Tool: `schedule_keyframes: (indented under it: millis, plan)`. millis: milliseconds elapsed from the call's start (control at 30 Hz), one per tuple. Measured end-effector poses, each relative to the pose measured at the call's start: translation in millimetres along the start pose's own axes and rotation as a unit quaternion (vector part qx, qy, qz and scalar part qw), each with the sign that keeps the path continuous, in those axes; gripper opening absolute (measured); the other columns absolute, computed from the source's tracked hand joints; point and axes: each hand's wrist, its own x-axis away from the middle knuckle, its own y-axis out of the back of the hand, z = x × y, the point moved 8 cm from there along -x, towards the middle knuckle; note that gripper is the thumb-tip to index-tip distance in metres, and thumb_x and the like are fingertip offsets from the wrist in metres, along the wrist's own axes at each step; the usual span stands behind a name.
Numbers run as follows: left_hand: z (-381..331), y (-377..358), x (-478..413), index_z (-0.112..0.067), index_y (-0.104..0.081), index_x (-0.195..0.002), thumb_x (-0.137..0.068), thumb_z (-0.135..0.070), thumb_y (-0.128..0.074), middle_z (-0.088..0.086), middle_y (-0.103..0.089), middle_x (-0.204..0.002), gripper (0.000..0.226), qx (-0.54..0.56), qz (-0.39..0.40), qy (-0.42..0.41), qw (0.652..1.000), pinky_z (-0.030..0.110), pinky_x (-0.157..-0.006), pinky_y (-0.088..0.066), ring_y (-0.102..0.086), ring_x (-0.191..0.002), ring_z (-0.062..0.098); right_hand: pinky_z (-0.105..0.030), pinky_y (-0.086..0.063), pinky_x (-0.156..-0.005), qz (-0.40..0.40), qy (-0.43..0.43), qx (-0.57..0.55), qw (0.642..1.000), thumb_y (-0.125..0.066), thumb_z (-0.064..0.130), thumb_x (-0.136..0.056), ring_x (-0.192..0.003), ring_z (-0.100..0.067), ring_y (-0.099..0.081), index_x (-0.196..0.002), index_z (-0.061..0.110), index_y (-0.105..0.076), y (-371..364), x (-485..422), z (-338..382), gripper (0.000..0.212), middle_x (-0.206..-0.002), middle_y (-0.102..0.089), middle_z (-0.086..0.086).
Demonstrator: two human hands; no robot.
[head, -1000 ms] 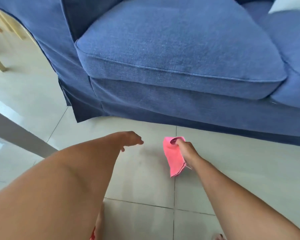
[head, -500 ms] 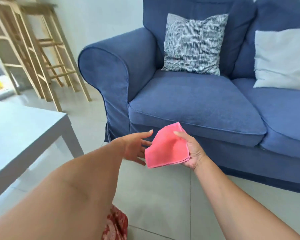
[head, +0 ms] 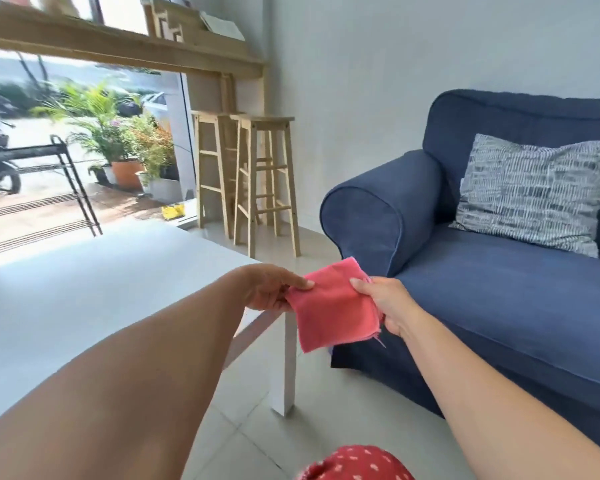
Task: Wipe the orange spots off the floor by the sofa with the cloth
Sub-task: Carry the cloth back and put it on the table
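Pinching the pink cloth (head: pixel 333 306) between left hand (head: pixel 271 289) and right hand (head: pixel 383 303), high above the floor (head: pixel 243 441); a loose grip could drop it.

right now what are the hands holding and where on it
Both hold the pink cloth up in the air: the left hand pinches its left edge, the right hand grips its right edge.

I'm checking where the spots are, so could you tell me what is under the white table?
Under the white table only one leg and pale floor tiles show; the left arm hides the rest.
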Motion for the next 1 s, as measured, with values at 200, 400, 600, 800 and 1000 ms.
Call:
schedule_keyframes:
  millis: [200, 400, 600, 800, 1000]
  plan:
    - [10.9, 106.3, 62.8, 0.006, -0.055, -0.129, -0.087, -0.006, -0.066, 0.010, -0.065, -0.093, 0.045, -0.026, -0.100, -0.030, 0.994, 0.029, -0.075, -0.061, -0.066, -0.081, 0.019, -0.037, -0.051, -0.077, 0.000, 0.120, 0.195, 0.973, -0.074, 0.027, -0.079, -0.082, -0.026, -0.066, -0.081, 0.010, -0.074, -118.0, -28.8, 51.6, 0.017, -0.082, -0.073, -0.007]
    - [30.0, 167.2, 75.3, 0.002, -0.067, -0.114, -0.080, 0.000, -0.074, 0.013, -0.068, -0.088, 0.035, -0.092, -0.245, -0.043, 0.964, 0.027, -0.055, -0.059, -0.067, -0.073, 0.020, -0.029, -0.040, -0.064, -0.004, 0.158, 0.299, 0.941, -0.070, 0.027, -0.083, -0.076, -0.026, -0.062, -0.068, 0.013, -0.067, -183.0, -43.9, 57.3, 0.021, -0.076, -0.069, -0.009]
    - [26.2, 191.9, 63.5, -0.017, -0.074, -0.107, -0.073, -0.011, -0.082, 0.005, -0.065, -0.090, 0.035, -0.287, -0.298, -0.015, 0.910, 0.027, -0.068, -0.050, -0.057, -0.079, 0.016, -0.038, -0.047, -0.090, -0.012, 0.203, 0.347, 0.915, -0.073, 0.031, -0.081, -0.098, -0.024, -0.064, -0.096, 0.024, -0.071, -208.1, -60.5, 48.0, 0.017, -0.100, -0.073, 0.000]
    - [22.2, 196.8, 54.5, -0.022, -0.065, -0.106, -0.070, -0.016, -0.085, 0.007, -0.063, -0.093, 0.042, -0.336, -0.294, -0.002, 0.895, 0.028, -0.065, -0.053, -0.061, -0.081, 0.022, -0.040, -0.032, -0.095, -0.054, 0.300, 0.474, 0.826, -0.063, 0.033, -0.089, -0.117, -0.024, -0.047, -0.117, 0.027, -0.064, -208.2, -57.5, 48.6, 0.028, -0.120, -0.058, -0.002]
    - [21.8, 188.6, 53.6, -0.014, -0.074, -0.112, -0.077, -0.019, -0.080, 0.009, -0.068, -0.095, 0.036, -0.387, -0.276, 0.059, 0.878, 0.029, -0.067, -0.053, -0.060, -0.082, 0.021, -0.040, -0.026, -0.090, 0.008, 0.304, 0.537, 0.787, -0.047, 0.027, -0.098, -0.116, -0.021, -0.044, -0.103, 0.033, -0.073, -218.9, -52.8, 40.9, 0.027, -0.117, -0.061, 0.004]
